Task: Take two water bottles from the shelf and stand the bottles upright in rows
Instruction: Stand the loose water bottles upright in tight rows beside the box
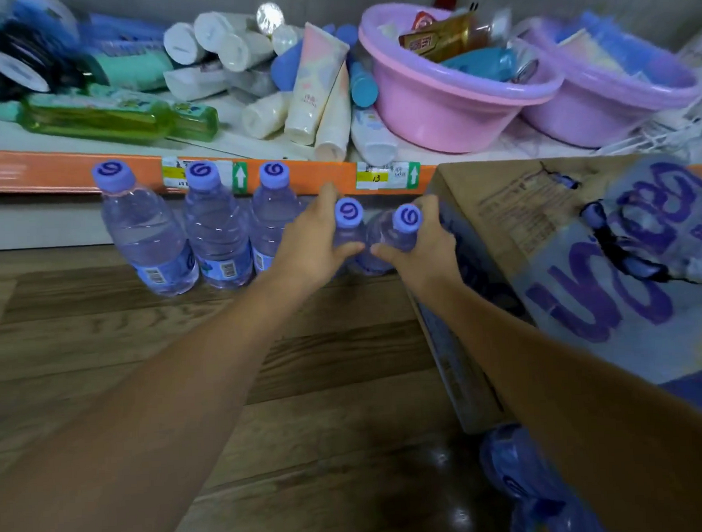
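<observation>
**Two More Bottles Joining the Row**

Holding one bottle in each hand. Left hand (313,237) wrapped round the left bottle (348,225) just under its purple cap, fingers behind, thumb in front. Right hand (419,242) wrapped the same way round the right bottle (400,232). Both grips curled tight on the bottles – not spread, not flat. Held up high near the neck, most likely so the bottoms can go down straight and the bottles stay standing. Cannot tell whether the bottoms touch the wooden floor (327,389) yet – hidden by the hands.

Both bottles upright, side by side, touching or nearly so. Just to their left, a row of three standing bottles (213,232), caps up, labels low. Looks like the new two go right next to that row, to make it longer.

Close on the right, a big cardboard box (585,261) with purple writing. Right hand squeezed between the box and its bottle, so not much room there. Could bump the box when letting go.

Above, an orange shelf edge (72,170) with price tags. On the shelf, a heap of tubes (311,89), a green bottle (101,116) lying down and two pink tubs (454,97) full of stuff. Low on the right, more bottles in plastic wrap (527,488), blurry.
</observation>
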`<action>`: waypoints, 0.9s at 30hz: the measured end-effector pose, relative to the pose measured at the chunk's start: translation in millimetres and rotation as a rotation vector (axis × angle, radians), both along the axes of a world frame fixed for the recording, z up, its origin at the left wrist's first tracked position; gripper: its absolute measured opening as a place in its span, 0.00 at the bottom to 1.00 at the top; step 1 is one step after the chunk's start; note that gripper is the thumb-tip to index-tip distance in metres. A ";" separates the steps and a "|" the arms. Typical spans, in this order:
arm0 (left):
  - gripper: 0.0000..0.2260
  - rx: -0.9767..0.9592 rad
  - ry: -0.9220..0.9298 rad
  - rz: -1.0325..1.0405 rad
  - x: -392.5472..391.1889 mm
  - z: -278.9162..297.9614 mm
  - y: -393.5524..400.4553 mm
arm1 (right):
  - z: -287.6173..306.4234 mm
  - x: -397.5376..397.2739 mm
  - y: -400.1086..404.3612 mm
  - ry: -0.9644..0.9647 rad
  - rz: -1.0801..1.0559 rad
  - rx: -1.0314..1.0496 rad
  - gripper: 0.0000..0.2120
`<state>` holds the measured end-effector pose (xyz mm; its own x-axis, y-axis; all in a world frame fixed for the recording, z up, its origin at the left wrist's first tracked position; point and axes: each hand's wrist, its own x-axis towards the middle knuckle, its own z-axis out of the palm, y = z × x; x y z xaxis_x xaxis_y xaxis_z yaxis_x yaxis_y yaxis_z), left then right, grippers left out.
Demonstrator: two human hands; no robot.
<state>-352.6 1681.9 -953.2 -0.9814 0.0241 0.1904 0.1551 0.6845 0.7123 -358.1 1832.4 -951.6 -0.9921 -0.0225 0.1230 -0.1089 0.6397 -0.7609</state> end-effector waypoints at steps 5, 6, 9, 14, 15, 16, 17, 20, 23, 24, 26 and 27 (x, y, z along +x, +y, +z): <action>0.19 -0.037 -0.008 -0.026 51.6 2.3 -0.1 | -4.1 64.0 10.8 -0.009 0.064 0.037 0.22; 0.19 -0.047 -0.010 -0.032 62.9 4.2 0.8 | -2.1 74.4 14.1 -0.027 0.089 0.049 0.23; 0.21 -0.041 -0.074 -0.046 96.7 9.4 -2.1 | 6.0 106.5 24.7 -0.092 0.182 0.081 0.25; 0.34 0.020 -0.207 -0.136 161.1 17.6 -1.8 | 33.9 157.7 48.6 -0.233 0.384 0.147 0.19; 0.35 0.045 -0.224 -0.110 174.9 20.0 2.7 | 37.0 169.0 52.7 -0.249 0.444 0.184 0.18; 0.34 0.067 -0.234 -0.083 188.1 20.6 7.3 | 40.5 181.3 56.6 -0.252 0.497 0.204 0.17; 0.33 0.088 -0.233 -0.066 200.3 22.9 13.4 | 46.2 192.2 60.3 -0.249 0.531 0.202 0.18; 0.24 0.086 -0.167 -0.031 221.7 41.2 30.2 | 90.5 213.4 81.8 -0.233 0.540 0.099 0.18; 0.23 0.071 -0.034 0.009 228.4 95.1 51.0 | 158.9 225.7 122.4 -0.204 0.531 -0.047 0.15; 0.24 0.086 0.006 -0.006 230.2 120.8 63.8 | 183.6 229.7 141.1 -0.182 0.522 -0.105 0.14; 0.23 0.154 0.079 -0.084 231.3 173.8 97.8 | 230.7 238.9 184.1 -0.124 0.468 -0.144 0.14; 0.23 0.183 0.108 -0.141 230.5 198.5 119.6 | 252.1 243.1 207.5 -0.093 0.432 -0.139 0.16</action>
